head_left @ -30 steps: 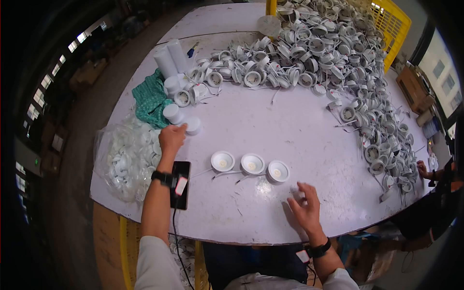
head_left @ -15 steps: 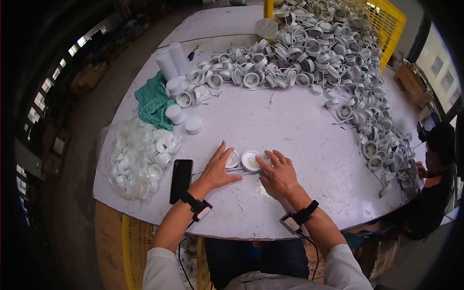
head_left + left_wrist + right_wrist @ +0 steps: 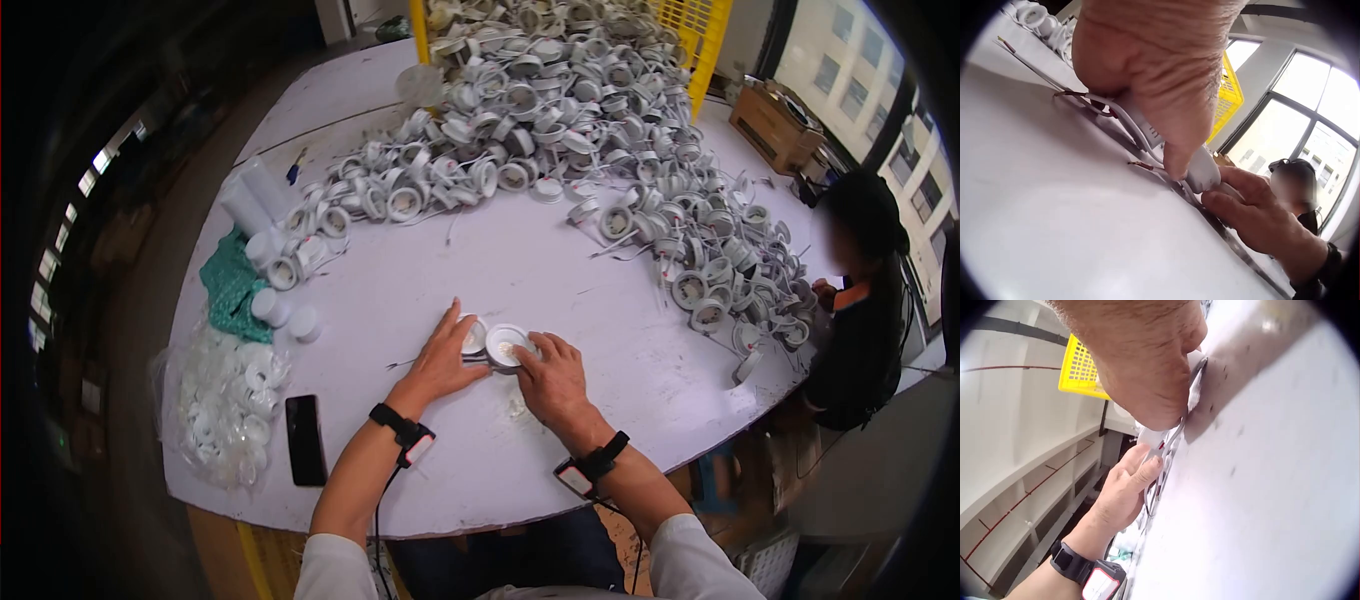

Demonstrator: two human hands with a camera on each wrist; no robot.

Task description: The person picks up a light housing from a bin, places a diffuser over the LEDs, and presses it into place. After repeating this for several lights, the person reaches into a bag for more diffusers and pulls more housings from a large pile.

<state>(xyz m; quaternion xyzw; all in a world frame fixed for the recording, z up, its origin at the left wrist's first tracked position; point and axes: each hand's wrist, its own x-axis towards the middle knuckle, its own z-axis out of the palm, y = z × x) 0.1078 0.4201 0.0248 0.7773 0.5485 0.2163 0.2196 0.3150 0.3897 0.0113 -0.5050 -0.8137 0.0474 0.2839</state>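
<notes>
Both hands are at a short row of white round downlights in the middle of the table. My left hand (image 3: 438, 362) grips the left downlight (image 3: 474, 336), its thumb low at the near side and its fingers over the far side. The middle downlight (image 3: 507, 345) faces up between the hands. My right hand (image 3: 556, 384) holds the right end of the row, and the third downlight is hidden beneath it. In the left wrist view, a white housing (image 3: 1204, 171) shows between the left thumb and the right hand's fingers. Thin wires (image 3: 1125, 119) with bare ends trail from the row.
A large heap of downlights (image 3: 520, 100) spreads over the table's far and right sides. At left are white round caps (image 3: 305, 323), a green cloth (image 3: 232, 285), a clear bag of white parts (image 3: 220, 410) and a phone (image 3: 305, 440). Another person (image 3: 865, 290) sits at right.
My left hand has come from the white caps to the downlights, and my right hand has moved left onto them. The downlights now stand closer together. The head view has turned right.
</notes>
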